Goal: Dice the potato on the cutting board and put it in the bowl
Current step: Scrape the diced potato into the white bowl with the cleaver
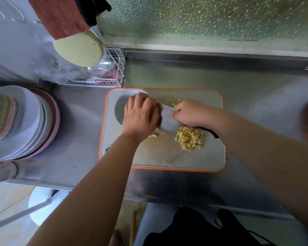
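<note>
A steel counter (78, 171) holds an orange-rimmed board (167, 157). Diced potato (189, 138) is piled on it, right of a white bowl (119, 109). The right hand (194, 112) grips a cleaver (168, 119); the left hand (140, 118), fingers curved, lies over blade and bowl.

The light was soft daylight and came through the frosted window (211, 18) at the top. The steel table (185, 71) gave a dull glare near it. Both arms threw faint shadows on the cutting board (167, 157). The wide lens bent the edges, and the plates (16, 121) at the left looked blurred.
</note>
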Motion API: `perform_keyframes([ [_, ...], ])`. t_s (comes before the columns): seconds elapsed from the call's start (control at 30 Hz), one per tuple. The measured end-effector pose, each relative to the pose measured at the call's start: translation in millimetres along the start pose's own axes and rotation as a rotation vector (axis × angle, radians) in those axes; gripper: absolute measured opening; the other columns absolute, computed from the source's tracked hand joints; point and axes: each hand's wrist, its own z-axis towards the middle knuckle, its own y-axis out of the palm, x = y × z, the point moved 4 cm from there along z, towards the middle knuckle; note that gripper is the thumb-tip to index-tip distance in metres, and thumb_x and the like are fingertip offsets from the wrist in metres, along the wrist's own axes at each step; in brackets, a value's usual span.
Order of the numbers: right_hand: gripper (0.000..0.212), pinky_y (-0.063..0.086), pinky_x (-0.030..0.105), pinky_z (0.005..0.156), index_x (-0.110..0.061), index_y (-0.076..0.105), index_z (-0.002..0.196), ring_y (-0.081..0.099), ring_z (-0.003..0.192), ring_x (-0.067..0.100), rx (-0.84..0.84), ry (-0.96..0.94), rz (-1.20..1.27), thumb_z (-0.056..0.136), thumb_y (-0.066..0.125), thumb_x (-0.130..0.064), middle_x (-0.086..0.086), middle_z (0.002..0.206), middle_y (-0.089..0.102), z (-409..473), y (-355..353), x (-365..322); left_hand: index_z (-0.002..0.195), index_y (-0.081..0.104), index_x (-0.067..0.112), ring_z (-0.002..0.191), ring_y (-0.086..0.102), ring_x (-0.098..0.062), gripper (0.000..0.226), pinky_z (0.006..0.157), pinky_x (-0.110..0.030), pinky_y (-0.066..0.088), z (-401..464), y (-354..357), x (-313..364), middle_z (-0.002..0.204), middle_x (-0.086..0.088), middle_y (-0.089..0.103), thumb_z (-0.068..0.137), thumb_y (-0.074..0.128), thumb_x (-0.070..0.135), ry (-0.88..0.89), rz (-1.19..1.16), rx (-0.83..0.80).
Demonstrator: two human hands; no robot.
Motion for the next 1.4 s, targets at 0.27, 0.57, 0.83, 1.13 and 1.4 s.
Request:
perform_keyframes([
  [0.27, 0.036, 0.033, 0.025, 0.052, -0.012, 0.047, 0.069, 0.045, 0.054, 0.019, 0.027, 0.040, 0.092, 0.099, 0.039, -0.030, 0.014, 0.078, 0.058, -17, -3, 12, 0.080, 0.057, 0.007, 0.077, 0.052, -0.036, 0.017, 0.065, -0.042, 0.041, 9, -3, -30, 0.083, -0.017, 0.057, 0.084, 0.049, 0.022, -0.266, 0.106, 0.096],
  [0.57, 0.032, 0.029, 0.029, 0.055, -0.012, 0.041, 0.071, 0.040, 0.058, 0.020, 0.128, 0.110, 0.295, 0.097, 0.039, -0.029, 0.007, 0.066, 0.042, -36, 12, 35, 0.122, 0.062, 0.013, 0.119, 0.047, -0.032, 0.052, 0.107, -0.047, 0.033, -14, -19, 6, 0.128, -0.008, 0.058, 0.074, 0.044, 0.005, -0.114, 0.087, 0.196],
  [0.83, 0.037, 0.029, 0.029, 0.053, -0.016, 0.037, 0.065, 0.047, 0.073, 0.027, 0.223, 0.043, 0.228, 0.101, 0.031, -0.026, 0.006, 0.071, 0.044, -26, 7, 21, 0.145, 0.041, 0.024, 0.141, 0.028, -0.029, 0.071, 0.114, -0.049, 0.022, -74, 0, 36, 0.154, 0.002, 0.029, 0.078, 0.044, 0.001, 0.044, 0.298, 0.071],
  [1.13, 0.033, 0.038, 0.036, 0.067, -0.011, 0.048, 0.082, 0.056, 0.088, 0.038, 0.580, 0.101, 0.117, 0.099, 0.035, -0.036, 0.017, 0.085, 0.058, -36, -10, 89, 0.127, 0.056, 0.005, 0.130, 0.040, -0.038, 0.036, 0.111, -0.043, 0.026, -64, -4, 25, 0.140, -0.017, 0.047, 0.094, 0.048, 0.015, -0.142, 0.076, 0.168],
  [1.4, 0.031, 0.046, 0.045, 0.078, -0.011, 0.053, 0.124, 0.053, 0.096, 0.043, 0.533, 0.019, -0.156, 0.096, 0.042, -0.020, 0.026, 0.103, 0.055, -20, 4, 151, 0.140, 0.041, 0.005, 0.129, 0.041, -0.035, 0.051, 0.107, -0.050, 0.033, -103, 40, 48, 0.142, -0.014, 0.043, 0.093, 0.039, 0.026, -0.245, -0.108, -0.053],
])
